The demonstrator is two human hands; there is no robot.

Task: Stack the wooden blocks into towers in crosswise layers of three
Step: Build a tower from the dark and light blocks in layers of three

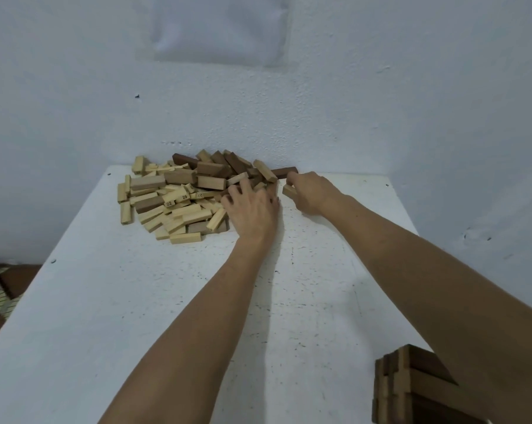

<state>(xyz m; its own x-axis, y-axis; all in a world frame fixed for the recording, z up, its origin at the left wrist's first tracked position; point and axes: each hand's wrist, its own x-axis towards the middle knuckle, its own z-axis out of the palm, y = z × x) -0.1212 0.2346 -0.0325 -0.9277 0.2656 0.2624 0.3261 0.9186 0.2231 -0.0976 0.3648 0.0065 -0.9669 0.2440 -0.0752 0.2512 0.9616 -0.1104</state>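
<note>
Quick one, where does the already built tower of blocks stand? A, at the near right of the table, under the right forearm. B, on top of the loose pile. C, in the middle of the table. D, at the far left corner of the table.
A: the tower stands near right on the table, partly hidden by the right forearm, while the loose pile lies at the far edge.
</note>
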